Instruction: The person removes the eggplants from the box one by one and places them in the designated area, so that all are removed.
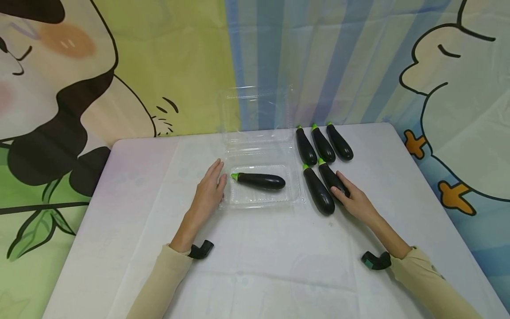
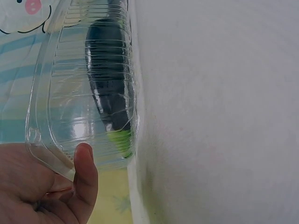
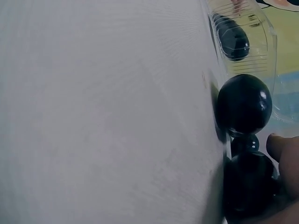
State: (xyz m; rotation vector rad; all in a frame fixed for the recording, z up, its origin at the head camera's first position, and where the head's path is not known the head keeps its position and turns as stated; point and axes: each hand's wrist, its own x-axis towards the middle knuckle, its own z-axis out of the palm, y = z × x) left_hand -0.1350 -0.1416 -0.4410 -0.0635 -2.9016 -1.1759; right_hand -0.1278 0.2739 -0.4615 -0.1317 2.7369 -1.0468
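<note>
In the head view, my left hand [image 1: 209, 186] lies along the left edge of a clear plastic clamshell box [image 1: 296, 190], its fingers fairly straight and its thumb by the rim. The box stands with its lid raised at the back. Inside lies one dark eggplant [image 1: 260, 181], green stem end to the left. My right hand [image 1: 356, 201] holds another eggplant [image 1: 329, 176] by its thick lower end, thumb on one side and fingers on the other. Just left of it lies an eggplant [image 1: 318, 190]; in the right wrist view, its round end [image 3: 245, 103] shows near my thumb.
Behind the held one, three more eggplants [image 1: 306, 146] lie side by side near the table's back edge. A white cloth covers the table [image 1: 259, 266]. A printed cartoon curtain [image 1: 191, 66] hangs behind it. Black wrist devices [image 1: 201, 250] sit on both forearms.
</note>
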